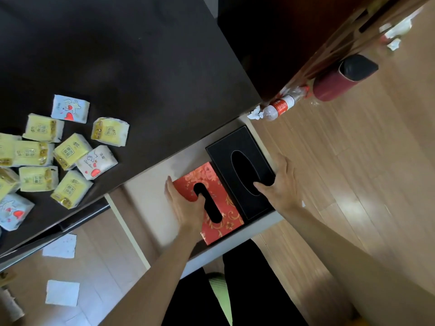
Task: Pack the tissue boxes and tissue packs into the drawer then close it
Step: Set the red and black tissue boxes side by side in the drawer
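Observation:
The pale drawer (150,198) stands pulled out from under the dark table. Inside it lie a red floral tissue box (223,208) and a black tissue box (237,161), side by side and touching. My left hand (186,205) grips the red box, with the thumb hooked in its dark slot and fingers over the left edge. My right hand (280,184) holds the black box, thumb in the oval opening and fingers down its right side. Several yellow tissue packs (73,151) and white heart-print packs (70,109) lie scattered on the table's left part.
The dark table (141,67) fills the upper left. A plastic bottle (280,108), crumpled tissue and a maroon cylinder (336,83) lie on the wooden floor by the table leg. White paper sheets (62,292) lie on the floor at lower left. The drawer's left half is bare.

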Available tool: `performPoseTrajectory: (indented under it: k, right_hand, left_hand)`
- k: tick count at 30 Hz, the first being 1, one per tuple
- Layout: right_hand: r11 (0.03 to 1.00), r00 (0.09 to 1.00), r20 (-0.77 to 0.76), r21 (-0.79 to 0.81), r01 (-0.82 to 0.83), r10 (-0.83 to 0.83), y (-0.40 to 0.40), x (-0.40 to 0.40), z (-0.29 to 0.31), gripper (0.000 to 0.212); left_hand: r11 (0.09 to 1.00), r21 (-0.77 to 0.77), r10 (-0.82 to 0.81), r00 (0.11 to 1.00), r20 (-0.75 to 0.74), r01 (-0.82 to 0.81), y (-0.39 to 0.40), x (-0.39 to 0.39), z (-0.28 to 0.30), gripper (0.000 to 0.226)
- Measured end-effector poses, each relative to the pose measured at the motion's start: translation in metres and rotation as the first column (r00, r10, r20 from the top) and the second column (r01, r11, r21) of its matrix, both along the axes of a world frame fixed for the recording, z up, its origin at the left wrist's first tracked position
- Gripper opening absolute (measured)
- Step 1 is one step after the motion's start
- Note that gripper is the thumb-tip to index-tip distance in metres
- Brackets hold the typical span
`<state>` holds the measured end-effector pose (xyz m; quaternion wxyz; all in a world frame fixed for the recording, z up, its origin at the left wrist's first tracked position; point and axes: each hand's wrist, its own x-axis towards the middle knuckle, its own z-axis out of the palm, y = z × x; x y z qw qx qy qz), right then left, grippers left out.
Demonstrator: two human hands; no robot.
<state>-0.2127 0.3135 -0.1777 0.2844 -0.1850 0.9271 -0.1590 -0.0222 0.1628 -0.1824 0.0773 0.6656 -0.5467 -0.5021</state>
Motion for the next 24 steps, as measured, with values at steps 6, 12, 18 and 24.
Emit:
performPoseTrajectory:
  k: [6,12,18,24]
  right_hand:
    - [0.998,0.995,0.089,0.043,-0.044,0.04,-0.008,-0.001,0.0,0.083]
    - [0.998,0.991,0.13,0.052,-0.028,0.021,-0.009,0.002,0.0,0.082]
    - [0.999,0.99,0.141,0.023,-0.036,0.033,0.002,0.001,-0.002,0.08]
    - [1.0,0.988,0.151,0.025,-0.014,0.01,0.004,0.003,-0.001,0.082]
  left_hand:
    - [0.842,-0.113,-0.489,0.834,0.254,0.528,-0.035,-0.026,0.001,0.078]
    - [0.821,-0.109,-0.506,0.802,0.316,0.561,-0.033,-0.031,0.0,0.045]
    - [0.78,-0.118,-0.551,0.763,0.338,0.615,-0.02,-0.034,-0.002,0.039]
    - [0.761,-0.055,-0.601,0.735,0.315,0.646,-0.024,-0.032,-0.003,0.041]
